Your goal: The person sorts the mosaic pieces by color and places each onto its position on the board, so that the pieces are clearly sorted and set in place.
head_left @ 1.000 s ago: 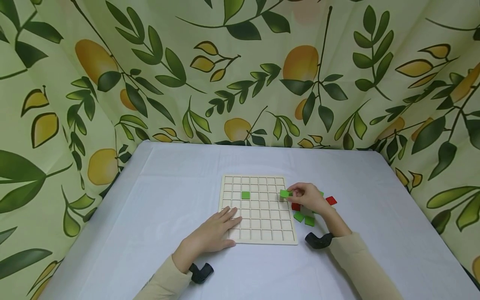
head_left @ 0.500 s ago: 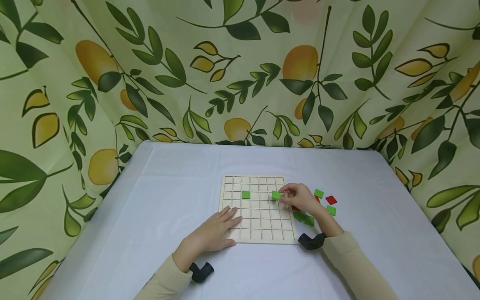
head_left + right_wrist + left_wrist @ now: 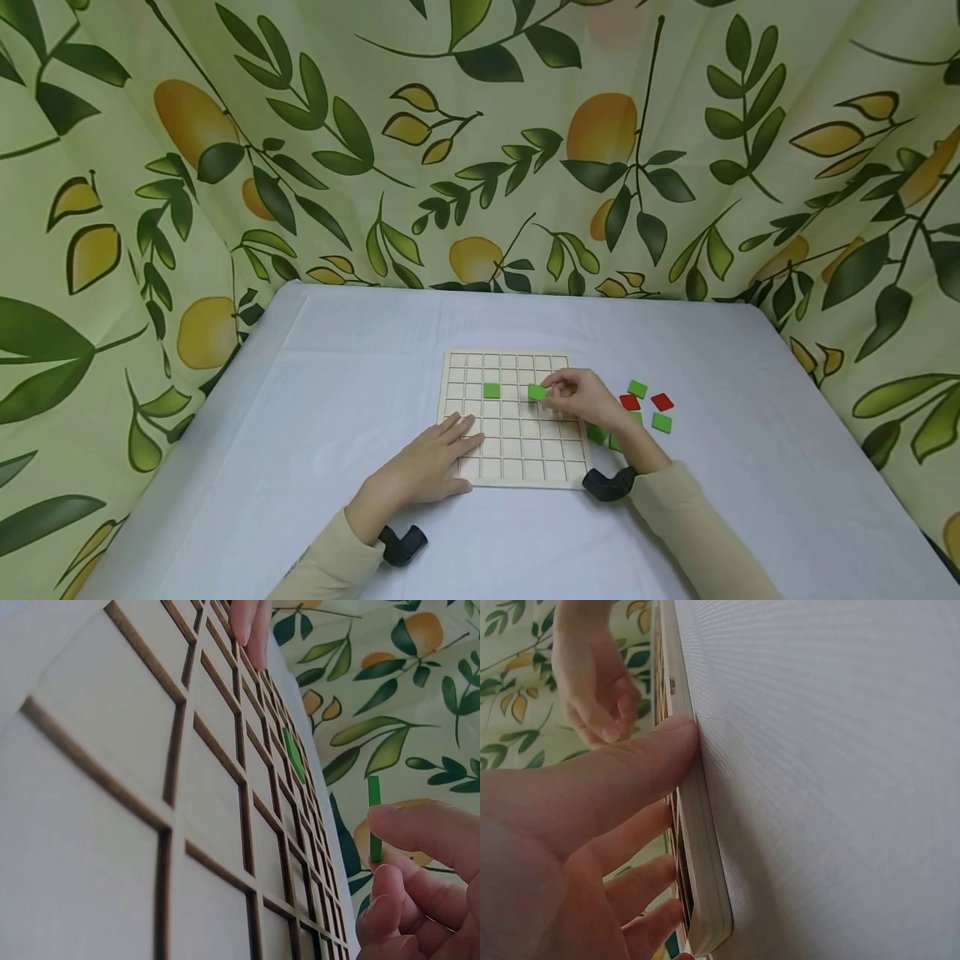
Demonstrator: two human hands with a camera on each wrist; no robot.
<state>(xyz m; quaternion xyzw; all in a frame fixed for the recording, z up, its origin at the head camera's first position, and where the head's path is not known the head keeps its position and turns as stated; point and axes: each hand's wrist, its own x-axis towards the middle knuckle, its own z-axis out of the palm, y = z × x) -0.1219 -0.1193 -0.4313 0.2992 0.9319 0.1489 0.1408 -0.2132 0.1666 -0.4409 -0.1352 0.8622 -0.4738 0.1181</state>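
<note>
A pale wooden grid board (image 3: 517,454) lies on the table, one green square tile (image 3: 491,390) set in a cell of an upper row. My right hand (image 3: 581,396) pinches a second green tile (image 3: 537,392) between thumb and fingertips. In the right wrist view this held tile (image 3: 375,819) is seen edge-on, raised off the board's surface. My left hand (image 3: 423,462) rests with spread fingers on the board's lower left part. The left wrist view shows its thumb (image 3: 641,761) against the board's edge (image 3: 697,847).
Right of the board lie loose green tiles (image 3: 662,422) and red tiles (image 3: 662,402), some partly hidden by the right hand and wrist. Each wrist carries a black camera mount (image 3: 403,546). A leaf-and-fruit patterned curtain (image 3: 480,167) surrounds the white-covered table (image 3: 337,375).
My right hand has moved left over the board, carrying the pinched green tile from the right edge toward the middle. More of the loose tiles now show. The left hand has stayed put.
</note>
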